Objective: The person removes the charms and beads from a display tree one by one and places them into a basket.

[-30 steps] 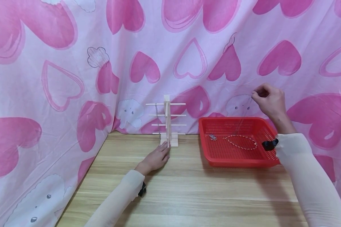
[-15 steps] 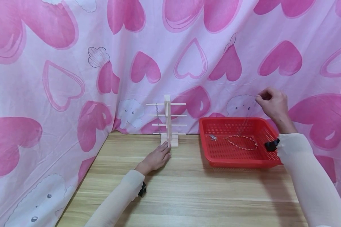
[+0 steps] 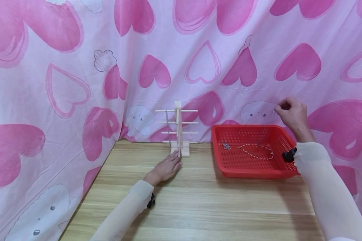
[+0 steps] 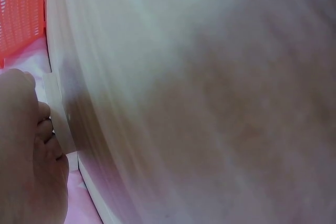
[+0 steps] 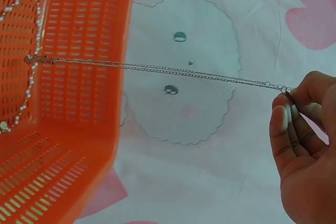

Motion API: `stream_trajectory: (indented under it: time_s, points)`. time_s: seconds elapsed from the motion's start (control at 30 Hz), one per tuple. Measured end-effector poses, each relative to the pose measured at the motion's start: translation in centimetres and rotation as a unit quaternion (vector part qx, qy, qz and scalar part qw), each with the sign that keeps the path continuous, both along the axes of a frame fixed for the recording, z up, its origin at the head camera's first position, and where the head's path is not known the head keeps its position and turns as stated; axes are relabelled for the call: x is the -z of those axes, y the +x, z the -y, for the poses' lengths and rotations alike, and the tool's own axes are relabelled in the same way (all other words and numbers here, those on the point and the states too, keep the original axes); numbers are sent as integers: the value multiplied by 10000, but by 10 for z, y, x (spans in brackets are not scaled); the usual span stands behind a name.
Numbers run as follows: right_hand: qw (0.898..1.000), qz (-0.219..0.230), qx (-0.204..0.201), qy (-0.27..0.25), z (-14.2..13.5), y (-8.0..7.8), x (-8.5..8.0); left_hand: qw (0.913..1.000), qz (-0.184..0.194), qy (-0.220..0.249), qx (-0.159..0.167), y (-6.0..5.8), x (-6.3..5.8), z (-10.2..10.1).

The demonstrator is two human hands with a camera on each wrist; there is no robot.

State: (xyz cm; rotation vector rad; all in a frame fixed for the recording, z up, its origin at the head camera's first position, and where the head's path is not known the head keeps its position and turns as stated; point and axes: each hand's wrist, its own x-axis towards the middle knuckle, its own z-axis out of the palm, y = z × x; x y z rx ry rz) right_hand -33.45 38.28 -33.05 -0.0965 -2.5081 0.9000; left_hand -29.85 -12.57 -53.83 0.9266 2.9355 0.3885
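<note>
My right hand (image 3: pixel 293 113) is raised over the back right of the red basket (image 3: pixel 259 173). Between thumb and fingertips it pinches a thin silver chain necklace (image 5: pixel 189 73); the doubled chain hangs down into the basket, a small shiny pendant (image 5: pixel 42 60) at its end. A beaded necklace (image 3: pixel 256 156) lies in a loop on the basket floor, with a small silver heap (image 3: pixel 226 146) left of it. My left hand (image 3: pixel 165 168) rests its extended fingers on the base of a wooden display stand (image 3: pixel 178 125). Another silver chain (image 3: pixel 167 122) hangs from the stand's top left peg.
The wood-grain table (image 3: pixel 199 207) carries both stand and basket. A pink heart-patterned cloth (image 3: pixel 235 20) hangs close behind them and along the left side. The stand's thin pegs (image 3: pixel 190 122) stick out to both sides.
My right hand has moved a little to the right and lower, and the chain it pinches has come down with it. The left hand stays on the stand's base.
</note>
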Motion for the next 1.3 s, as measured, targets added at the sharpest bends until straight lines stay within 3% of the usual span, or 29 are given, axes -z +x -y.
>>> stream_trajectory:
  time_s: [0.47,1.0,1.3]
  points:
    - [9987,507,-21,69,-13,-3,25,9999,31,-139,-42,-1,-1,0]
    - [9962,756,-258,337,-11,-11,48,9999,-45,-105,-9,-2,2,1]
    - [9856,1638,-424,-42,-11,-7,57,10000,-31,-49,-18,-4,6,1]
